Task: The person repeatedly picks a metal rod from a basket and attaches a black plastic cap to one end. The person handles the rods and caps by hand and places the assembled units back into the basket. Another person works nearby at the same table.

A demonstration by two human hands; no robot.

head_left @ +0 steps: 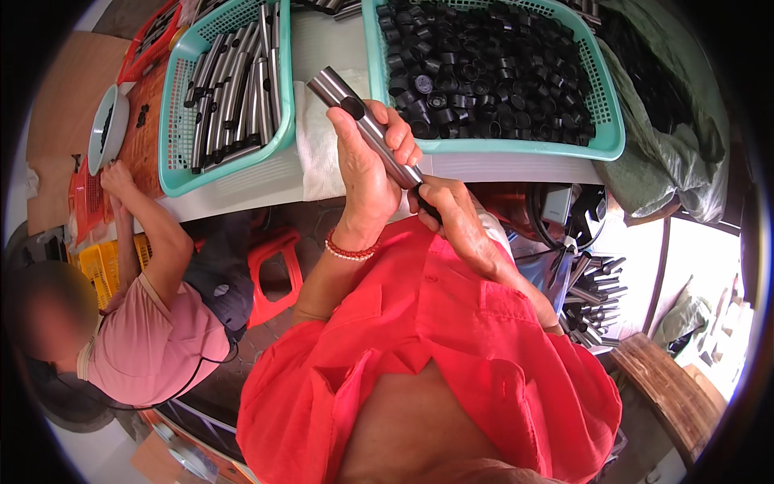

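A shiny metal tube with a dark oval spot on its side slants across in front of my chest. My left hand is wrapped round its middle, with a red bead bracelet at the wrist. Fingers of my right hand close on a black end piece at the tube's lower end, partly hiding it. Beyond my hands on the right, a turquoise basket holds many black caps. To the left, another turquoise basket is filled with similar metal tubes.
The white tabletop runs along under the baskets. At left, a co-worker in a pink shirt reaches toward a white bowl. A red stool stands between us. More tubes are stacked low at right, near a wooden board.
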